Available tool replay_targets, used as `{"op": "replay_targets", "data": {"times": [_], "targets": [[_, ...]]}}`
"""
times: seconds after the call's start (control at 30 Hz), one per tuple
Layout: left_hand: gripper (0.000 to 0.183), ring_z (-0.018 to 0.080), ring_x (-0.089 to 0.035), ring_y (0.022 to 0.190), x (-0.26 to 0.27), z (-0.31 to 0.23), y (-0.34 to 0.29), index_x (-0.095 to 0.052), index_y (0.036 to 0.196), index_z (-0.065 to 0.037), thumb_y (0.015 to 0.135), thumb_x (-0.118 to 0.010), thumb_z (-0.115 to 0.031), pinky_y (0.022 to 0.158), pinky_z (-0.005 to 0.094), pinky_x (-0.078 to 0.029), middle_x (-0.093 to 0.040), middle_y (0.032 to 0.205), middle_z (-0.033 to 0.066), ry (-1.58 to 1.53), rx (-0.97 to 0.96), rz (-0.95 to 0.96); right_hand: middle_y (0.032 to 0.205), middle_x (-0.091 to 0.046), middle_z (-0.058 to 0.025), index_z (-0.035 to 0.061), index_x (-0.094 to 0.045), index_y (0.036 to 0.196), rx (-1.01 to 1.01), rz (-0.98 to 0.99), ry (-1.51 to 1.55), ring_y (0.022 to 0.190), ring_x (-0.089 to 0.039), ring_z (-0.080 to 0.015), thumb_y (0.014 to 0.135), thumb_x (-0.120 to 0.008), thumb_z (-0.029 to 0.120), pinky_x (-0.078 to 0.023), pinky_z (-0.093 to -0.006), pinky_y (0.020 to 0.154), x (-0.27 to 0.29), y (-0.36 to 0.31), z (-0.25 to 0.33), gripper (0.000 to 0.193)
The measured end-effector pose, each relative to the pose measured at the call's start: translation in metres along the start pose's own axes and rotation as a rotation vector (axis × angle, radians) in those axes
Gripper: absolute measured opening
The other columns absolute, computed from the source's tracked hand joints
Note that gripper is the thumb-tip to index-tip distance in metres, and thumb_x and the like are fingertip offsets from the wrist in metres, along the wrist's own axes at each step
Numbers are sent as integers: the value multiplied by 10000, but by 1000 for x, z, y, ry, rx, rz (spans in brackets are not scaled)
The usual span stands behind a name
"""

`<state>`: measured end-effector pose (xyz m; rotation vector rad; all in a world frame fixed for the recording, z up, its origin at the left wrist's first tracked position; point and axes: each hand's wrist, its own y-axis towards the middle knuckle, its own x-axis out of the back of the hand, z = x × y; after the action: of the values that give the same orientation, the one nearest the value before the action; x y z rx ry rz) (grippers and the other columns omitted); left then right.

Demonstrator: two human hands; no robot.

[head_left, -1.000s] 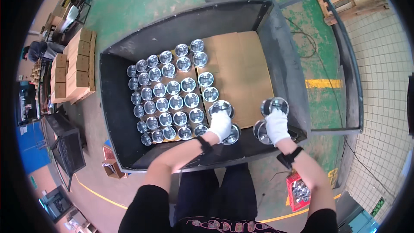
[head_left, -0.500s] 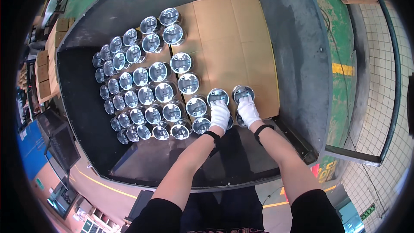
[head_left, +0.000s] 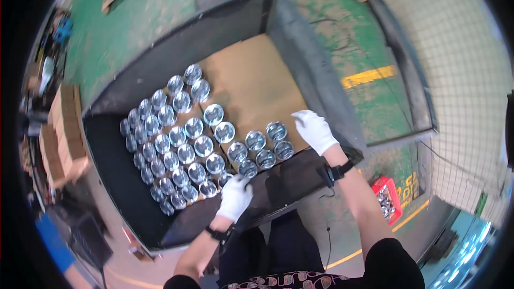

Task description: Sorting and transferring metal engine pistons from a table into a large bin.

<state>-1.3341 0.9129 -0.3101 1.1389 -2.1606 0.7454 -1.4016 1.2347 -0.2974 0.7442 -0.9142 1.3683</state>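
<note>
Rows of shiny round metal pistons (head_left: 186, 153) stand on brown cardboard (head_left: 251, 80) inside a large dark bin. My left hand (head_left: 236, 198), in a white glove, hovers at the bin's near wall beside the nearest pistons, covering part of one. Its fingers look slightly apart and nothing shows in them. My right hand (head_left: 317, 131), also gloved in white, is to the right of the short row with the end piston (head_left: 276, 130). Its fingers reach leftward, slightly bent, with nothing held. Both hands are a little blurred.
The dark bin (head_left: 316, 69) has high walls on all sides. To its right a red crate (head_left: 386, 200) with metal parts stands on the floor, near a tiled wall (head_left: 455, 75). Cardboard boxes (head_left: 67, 134) are stacked at the left. A dark rail frame (head_left: 396, 140) adjoins the right side.
Both hands have let go of the two pistons they were on, which now stand on the cardboard. The hands have moved apart and back, and the whole view has turned.
</note>
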Motion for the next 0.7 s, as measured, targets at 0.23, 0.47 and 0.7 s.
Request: {"op": "replay_targets", "data": {"times": [0.23, 0.47, 0.7], "targets": [[194, 371, -633, 957, 97, 10, -115, -706, 951, -5, 847, -627, -148, 869, 439, -509, -669, 1000, 196, -77, -311, 247, 1032, -701, -142, 108, -702, 1075, -781, -734, 342, 943, -670, -331, 910, -588, 214, -538, -409, 841, 96, -259, 89, 227], [241, 381, -607, 1023, 115, -37, -174, -688, 992, 29, 896, -582, -166, 933, 446, -465, -656, 1045, 241, 12, -750, 806, 1056, -693, -162, 102, -715, 1068, -1559, -450, 196, 947, -669, -360, 851, -512, 146, -537, -428, 842, -42, -568, 353, 300], [193, 329, -606, 1035, 56, -113, -320, -669, 1055, -28, 905, -622, -139, 903, 412, -505, -621, 1124, 172, 124, -1280, 1067, 923, -704, -177, 83, -718, 944, -2222, -754, 300, 845, -687, -365, 790, -522, 111, -551, -446, 758, -206, -718, 599, 251]]}}
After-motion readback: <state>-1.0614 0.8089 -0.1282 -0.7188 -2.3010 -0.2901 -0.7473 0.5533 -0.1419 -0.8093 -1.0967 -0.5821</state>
